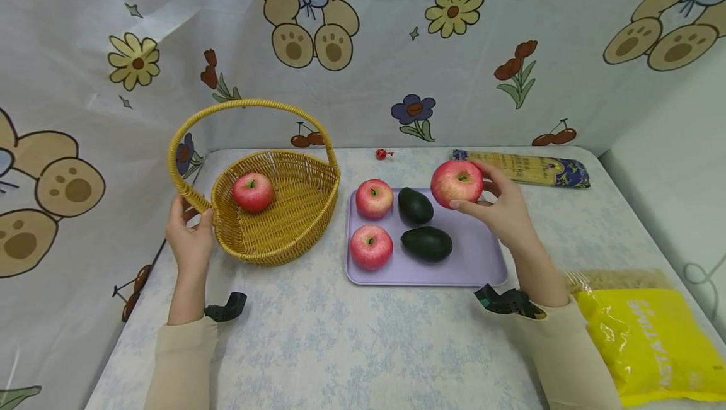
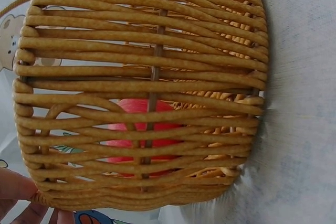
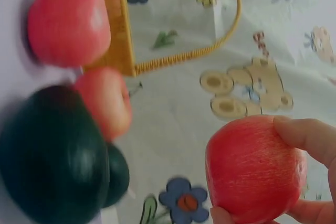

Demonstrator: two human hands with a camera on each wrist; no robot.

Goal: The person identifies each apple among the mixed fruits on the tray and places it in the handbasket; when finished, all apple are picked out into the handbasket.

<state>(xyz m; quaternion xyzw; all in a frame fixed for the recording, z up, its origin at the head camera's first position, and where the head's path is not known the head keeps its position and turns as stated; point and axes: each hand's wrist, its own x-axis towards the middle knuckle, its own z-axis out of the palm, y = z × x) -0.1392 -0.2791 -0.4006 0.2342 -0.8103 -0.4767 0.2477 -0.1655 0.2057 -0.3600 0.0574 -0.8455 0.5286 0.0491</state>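
In the head view my left hand (image 1: pixel 191 233) grips the left base of the handle of a yellow wicker basket (image 1: pixel 289 249), at its rim. One red apple (image 1: pixel 253 192) lies inside the basket; the left wrist view shows it through the weave. My right hand (image 1: pixel 501 208) holds another apple (image 1: pixel 456 182) between thumb and fingers, above the right back part of a lilac tray (image 1: pixel 476 259). On the tray lie two apples, a back apple (image 1: pixel 374 199) and a front apple (image 1: pixel 371 247), beside a back avocado (image 1: pixel 416 206) and a front avocado (image 1: pixel 426 244).
Behind the tray lies a yellow and blue packet (image 1: pixel 533 169). A small red cherry-like trinket (image 1: pixel 382 154) sits near the table's back edge. At the right front is a bright yellow bag (image 1: pixel 646 341). A printed cloth (image 1: pixel 363 82) hangs behind the table.
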